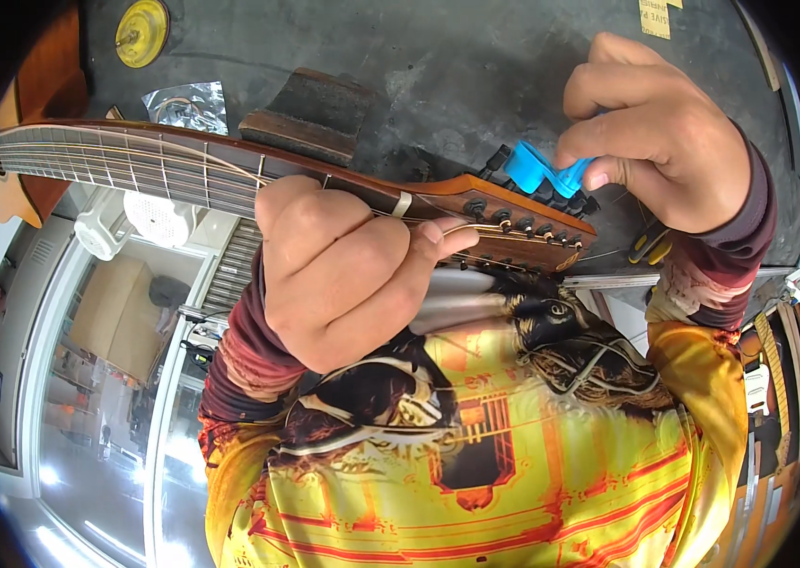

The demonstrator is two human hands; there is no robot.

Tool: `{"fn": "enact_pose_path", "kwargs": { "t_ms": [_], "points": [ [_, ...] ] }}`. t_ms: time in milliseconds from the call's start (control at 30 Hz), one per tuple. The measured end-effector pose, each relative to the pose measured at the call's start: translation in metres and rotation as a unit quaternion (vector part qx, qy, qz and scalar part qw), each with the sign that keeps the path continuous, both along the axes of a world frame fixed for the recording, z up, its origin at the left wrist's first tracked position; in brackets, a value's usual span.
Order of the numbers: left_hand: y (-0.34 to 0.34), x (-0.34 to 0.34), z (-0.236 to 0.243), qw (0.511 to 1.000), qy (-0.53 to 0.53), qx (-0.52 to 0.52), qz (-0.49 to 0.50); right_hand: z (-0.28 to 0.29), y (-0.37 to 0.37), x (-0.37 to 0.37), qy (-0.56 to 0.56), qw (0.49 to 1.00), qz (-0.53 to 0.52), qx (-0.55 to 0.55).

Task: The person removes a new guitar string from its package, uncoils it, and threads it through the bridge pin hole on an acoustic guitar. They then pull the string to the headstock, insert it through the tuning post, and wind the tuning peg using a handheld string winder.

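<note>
A guitar lies across the dark workbench, its fretted neck (pixel 201 168) running from the left to the wooden headstock (pixel 551 250) at center right. Over the neck near the pale nut (pixel 403 204), my left hand (pixel 343 275) is closed, thumb and finger pinching a guitar string (pixel 461 228). Several strings run to the posts along the headstock. My right hand (pixel 674 142) grips a blue string winder (pixel 534 170) at the tuning pegs on the headstock's far edge. Whether its head sits fully over a peg is hard to tell.
Behind the neck is a dark, wood-edged support block (pixel 310 115). A clear plastic packet (pixel 187 106) and a yellow round disc (pixel 141 33) lie at the far left. Yellow-and-black tool handles (pixel 650 244) are beside my right wrist. The workbench (pixel 457 76) ends near my body.
</note>
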State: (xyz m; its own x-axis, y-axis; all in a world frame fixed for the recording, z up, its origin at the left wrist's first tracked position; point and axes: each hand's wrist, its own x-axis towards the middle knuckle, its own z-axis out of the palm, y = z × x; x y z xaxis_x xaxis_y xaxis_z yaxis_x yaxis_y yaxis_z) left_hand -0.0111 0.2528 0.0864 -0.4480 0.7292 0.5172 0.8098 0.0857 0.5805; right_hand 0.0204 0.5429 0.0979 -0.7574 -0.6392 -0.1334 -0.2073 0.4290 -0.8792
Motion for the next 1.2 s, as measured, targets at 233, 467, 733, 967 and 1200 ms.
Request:
{"fn": "enact_pose_path", "kwargs": {
  "t_ms": [233, 467, 733, 967, 1200],
  "points": [
    [0.003, 0.0, 0.001, 1.0, -0.009, -0.005, 0.013, 0.006, -0.001, -0.003, 0.008, 1.0, 0.014, 0.005],
    [-0.001, -0.003, 0.01, 0.997, -0.044, -0.061, -0.019, -0.018, -0.013, -0.002, 0.012, 0.994, -0.008, 0.113],
    [-0.002, -0.006, 0.009, 0.997, -0.045, -0.045, -0.033, -0.005, -0.009, -0.009, 0.042, 0.999, -0.028, 0.019],
    [0.001, -0.002, 0.013, 0.997, -0.061, -0.046, -0.02, -0.005, 0.01, -0.002, -0.05, 0.998, 0.038, 0.01],
    [0.001, -0.002, 0.015, 0.993, -0.099, -0.064, -0.013, -0.022, -0.025, -0.009, 0.035, 0.996, -0.068, 0.045]
  ]
}}
